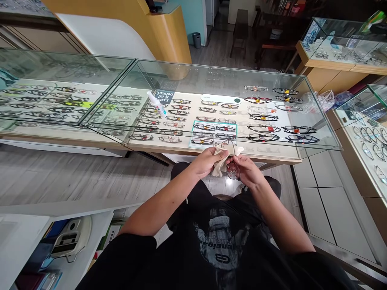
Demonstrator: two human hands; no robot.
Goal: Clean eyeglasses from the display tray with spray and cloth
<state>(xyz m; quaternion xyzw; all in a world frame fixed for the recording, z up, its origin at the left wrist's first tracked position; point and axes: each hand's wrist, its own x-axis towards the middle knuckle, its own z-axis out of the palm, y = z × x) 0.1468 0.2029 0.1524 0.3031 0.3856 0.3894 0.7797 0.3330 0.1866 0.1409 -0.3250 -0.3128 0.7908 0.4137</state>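
A pair of eyeglasses is between my two hands, just in front of the glass display case, with a lens hanging below my fingers. My left hand pinches a cream cleaning cloth, its thumb on top; part of the cloth lies behind the frame. My right hand is closed on the eyeglasses near the middle of the frame, with fingertips close to the cloth. The far lens is mostly hidden by cloth and fingers. A white spray bottle rests on the case top, ahead and to the left.
Rows of eyeglasses lie inside the glass display case ahead. More cases stand at the right. A white shelf with boxes is at my lower left. A bin and bench stand beyond.
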